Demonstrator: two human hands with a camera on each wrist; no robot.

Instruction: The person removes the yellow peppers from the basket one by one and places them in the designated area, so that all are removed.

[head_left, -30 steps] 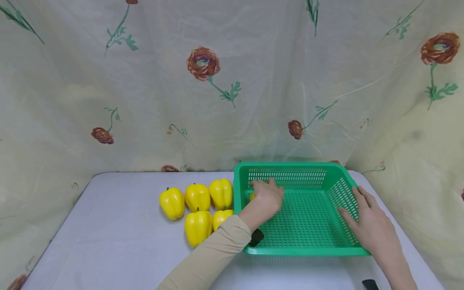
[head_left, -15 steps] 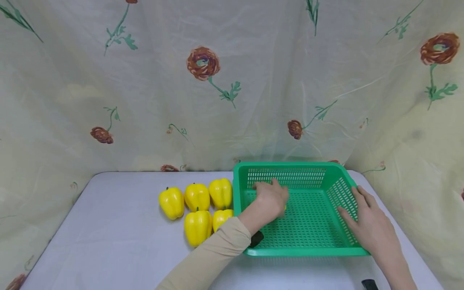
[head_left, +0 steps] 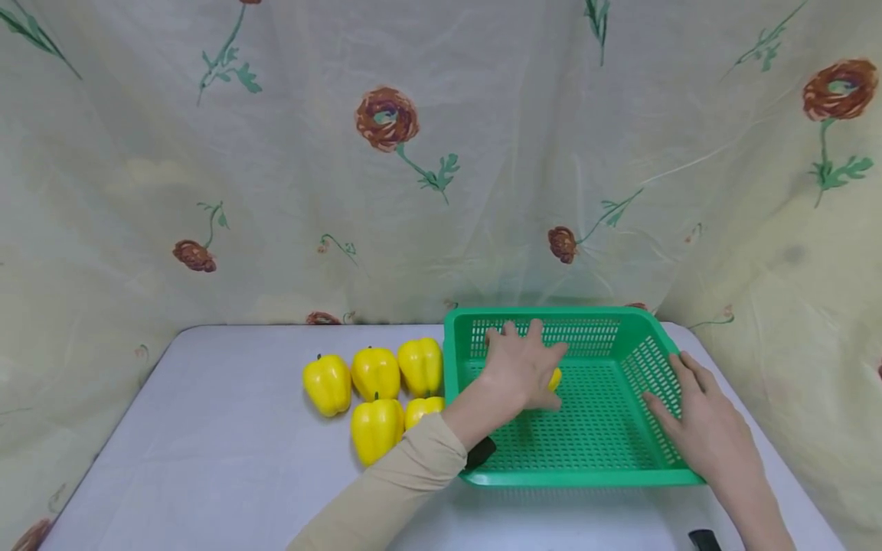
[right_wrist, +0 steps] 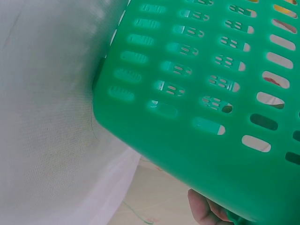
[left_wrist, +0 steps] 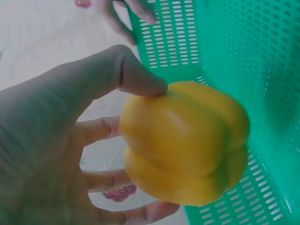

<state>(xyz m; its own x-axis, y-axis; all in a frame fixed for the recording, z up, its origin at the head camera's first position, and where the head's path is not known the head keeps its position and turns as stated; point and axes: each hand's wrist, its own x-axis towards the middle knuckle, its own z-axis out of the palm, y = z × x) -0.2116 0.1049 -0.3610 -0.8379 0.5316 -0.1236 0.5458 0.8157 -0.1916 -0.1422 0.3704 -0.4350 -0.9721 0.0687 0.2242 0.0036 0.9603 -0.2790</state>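
In the head view, my left hand (head_left: 517, 371) is over the left half of a green plastic basket (head_left: 579, 477), fingers spread. A yellow bell pepper (head_left: 555, 379) shows beyond it, mostly hidden. The left wrist view has the same pepper (left_wrist: 187, 140) close up, gripped between the thumb on one side and the fingers on the other. My right hand (head_left: 717, 428) holds the basket's right rim, thumb over the inner side. Seen from the right wrist, the basket's slotted outer wall (right_wrist: 173, 126) fills much of the picture, with fingertips (right_wrist: 204, 211) at its rim.
Several yellow bell peppers (head_left: 377, 431) stand close together on the white table (head_left: 207, 444), just left of the basket. Behind the table hangs a flowered curtain (head_left: 475, 252). A small black object (head_left: 481, 454) is at my left wrist, another (head_left: 703, 539) near the right forearm.
My left hand has shifted right inside the basket, its fingers spreading wider in the head view. The yellow in the basket now shows at the hand's right. The right hand has stayed put.
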